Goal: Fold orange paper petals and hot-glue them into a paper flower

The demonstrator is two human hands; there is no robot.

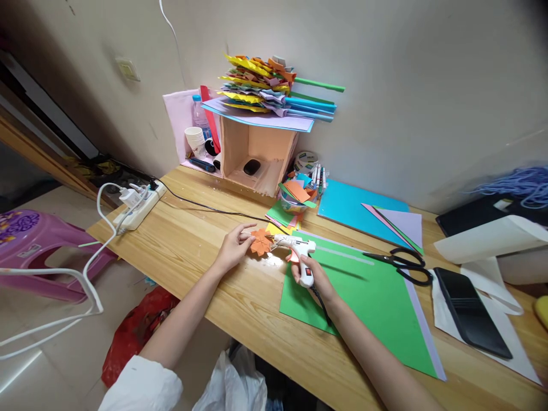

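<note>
My right hand [314, 279] is closed round the handle of a white glue gun [299, 251] with an orange trigger. Its nozzle points left at an orange folded paper flower [260, 242] lying on the wooden table [192, 240]. My left hand [233, 245] pinches the flower's left edge with fingertips together, holding it down. The gun's black cord runs back under my right wrist over a green paper sheet [368, 302].
Black scissors [405, 264], a dark phone [471, 311] on white paper, blue and lilac sheets [363, 208], a bowl of paper scraps [295, 197], a wooden box [257, 154] topped with coloured paper flowers, a white power strip [139, 208], a pink stool [29, 245].
</note>
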